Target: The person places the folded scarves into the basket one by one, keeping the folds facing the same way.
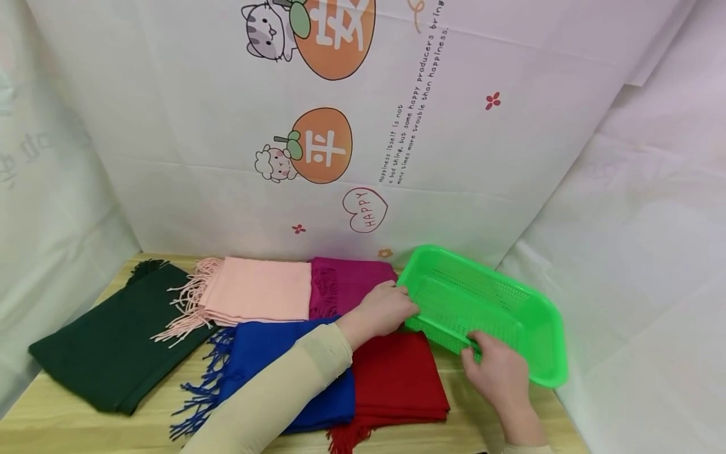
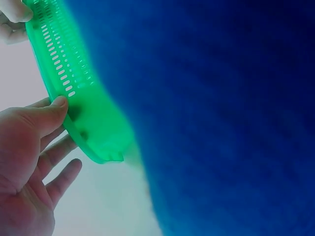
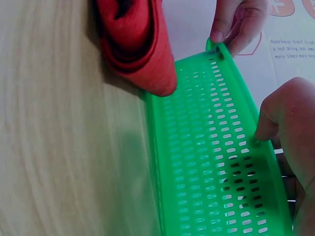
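Two hands are being kept on a green basket (image 1: 499, 302) at the right end of a wooden table (image 1: 51, 422). The basket is being held tilted, its near edge low by the red scarf (image 1: 397, 378) and its far right side raised toward the white backdrop (image 1: 227, 126). The left hand (image 1: 386, 309) is being closed on the basket's left corner, with the thumb pressed on the rim and the fingers tucked behind it; in the left wrist view the thumb (image 2: 49, 110) is being laid against the green plastic (image 2: 83, 113) while the other fingers are being spread loosely below. The right hand (image 1: 499, 372) is being closed on the near rim, its fingers hooked over the slotted wall; in the right wrist view the fingers (image 3: 285, 113) are being curled over the upper edge of the basket (image 3: 206, 162), and the left hand's fingertips (image 3: 231, 24) are being pinched at the far corner.

Five folded scarves are being left lying on the table to the left of the basket: a dark green one (image 1: 108, 340) farthest left, a pink one (image 1: 255, 290) with fringe, a magenta one (image 1: 351, 284) at the far side just beside the basket, a blue one (image 1: 283, 366) under the left forearm, and the red one nearest the basket, its folded edge (image 3: 142, 44) touching the rim. A cream sleeve (image 1: 272, 397) is being worn on the left arm.
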`<state>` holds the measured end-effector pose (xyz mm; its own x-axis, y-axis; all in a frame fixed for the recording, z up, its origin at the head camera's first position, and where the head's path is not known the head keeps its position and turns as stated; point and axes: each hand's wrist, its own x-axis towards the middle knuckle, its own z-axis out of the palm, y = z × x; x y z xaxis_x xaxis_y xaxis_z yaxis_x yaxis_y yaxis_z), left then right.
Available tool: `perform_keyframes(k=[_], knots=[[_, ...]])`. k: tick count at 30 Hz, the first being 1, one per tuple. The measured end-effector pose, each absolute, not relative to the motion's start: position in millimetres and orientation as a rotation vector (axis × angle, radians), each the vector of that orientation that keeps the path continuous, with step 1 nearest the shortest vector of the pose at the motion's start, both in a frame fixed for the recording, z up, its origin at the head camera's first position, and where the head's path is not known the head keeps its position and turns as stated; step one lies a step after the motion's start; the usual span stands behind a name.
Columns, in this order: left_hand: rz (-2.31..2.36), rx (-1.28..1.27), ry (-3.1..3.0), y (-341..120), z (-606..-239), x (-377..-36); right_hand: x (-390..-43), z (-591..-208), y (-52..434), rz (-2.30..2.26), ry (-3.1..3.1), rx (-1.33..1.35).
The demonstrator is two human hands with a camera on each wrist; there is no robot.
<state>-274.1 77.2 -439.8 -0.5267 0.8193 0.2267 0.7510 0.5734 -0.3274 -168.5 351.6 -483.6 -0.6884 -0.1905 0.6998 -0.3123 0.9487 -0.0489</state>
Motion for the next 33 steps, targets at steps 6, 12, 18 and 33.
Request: perform_keyframes(k=[6, 12, 18, 33], knots=[[0.284, -1.276, -2.476, 75.5, -440.2, -271.1, -172.3, -484.0, 353.7, 0.221, -2.335, 0.36], [0.291, -1.279, -2.477, 75.9, -439.1, -267.8, -173.2, -482.7, 355.9, 0.221, -2.348, 0.329], [0.279, -1.292, -2.504, 77.1, -436.3, -262.6, -171.9, -482.2, 358.1, 0.222, -2.363, 0.312], [0.277, -1.329, -2.471, 82.0, -438.0, -260.4, -169.7, -481.6, 362.2, 0.221, -2.427, 0.262]])
